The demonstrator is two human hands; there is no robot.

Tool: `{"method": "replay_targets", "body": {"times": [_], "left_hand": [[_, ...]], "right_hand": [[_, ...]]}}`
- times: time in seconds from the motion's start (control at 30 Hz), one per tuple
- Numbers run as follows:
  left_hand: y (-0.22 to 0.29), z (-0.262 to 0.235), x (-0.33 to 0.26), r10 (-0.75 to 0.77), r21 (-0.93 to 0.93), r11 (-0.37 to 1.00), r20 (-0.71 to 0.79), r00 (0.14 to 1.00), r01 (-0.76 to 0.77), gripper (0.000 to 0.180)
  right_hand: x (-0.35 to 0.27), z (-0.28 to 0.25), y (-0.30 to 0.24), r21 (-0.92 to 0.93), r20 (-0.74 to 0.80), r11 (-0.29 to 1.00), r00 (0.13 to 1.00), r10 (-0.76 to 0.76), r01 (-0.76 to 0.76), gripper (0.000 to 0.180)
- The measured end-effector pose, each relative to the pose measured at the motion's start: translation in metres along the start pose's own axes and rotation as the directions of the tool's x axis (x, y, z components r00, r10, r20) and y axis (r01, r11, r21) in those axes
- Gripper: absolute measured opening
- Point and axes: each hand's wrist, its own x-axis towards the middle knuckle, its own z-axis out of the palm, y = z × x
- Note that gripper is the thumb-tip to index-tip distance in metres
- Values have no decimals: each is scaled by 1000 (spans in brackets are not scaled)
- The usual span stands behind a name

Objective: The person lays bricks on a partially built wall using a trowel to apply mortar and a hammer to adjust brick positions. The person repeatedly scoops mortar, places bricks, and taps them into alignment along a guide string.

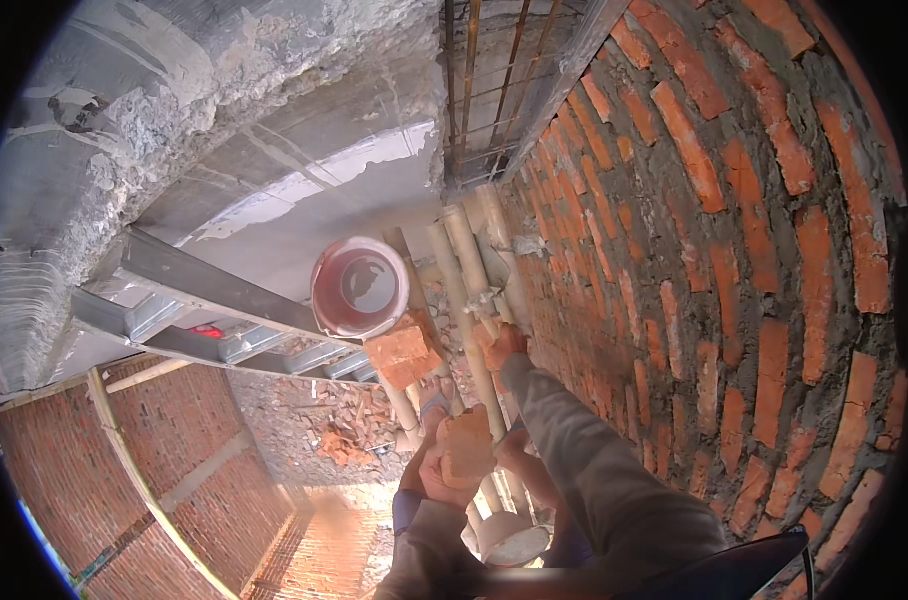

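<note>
My left hand (440,478) is closed round an orange-red brick (469,447), held up close to my body above the bamboo poles. Farther out, beside the brick wall (714,260), my right hand (504,347) has its fingers curled. A short pale piece shows at its fingertips, but what it grips is not clear. A second brick, or a small stack (404,352), sits just left of my hands. It touches a pinkish round bucket (406,290) with greyish contents at the bottom.
Bamboo poles (454,255) run lengthwise beneath me, with my foot (436,398) near them. A metal ladder (214,290) leans in from the left. Broken bricks (349,430) lie far below. A pale round container (514,540) is near my body. Rusty rebar (474,70) stands ahead.
</note>
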Motion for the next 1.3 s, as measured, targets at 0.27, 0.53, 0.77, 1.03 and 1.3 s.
{"method": "replay_targets", "body": {"times": [0.27,0.53,0.77,1.03,1.3], "left_hand": [[12,-6,49,116,25,993,-2,993,-115,65],[34,6,64,137,-78,988,50,989,-133,47],[11,2,72,133,157,976,106,985,-148,30],[20,17,118,197,110,974,17,980,-197,40],[62,64,340,160,261,948,100,982,-181,42]], "right_hand": [[81,82,25,-66,-21,993,995,-97,95,43],[-76,-46,-27,746,101,661,968,-230,79,59],[-178,-139,-98,273,193,686,661,-725,674,70],[-159,-138,-50,839,116,543,965,-236,32,43],[-67,-103,8,837,239,-472,961,-140,-277,47]]}}
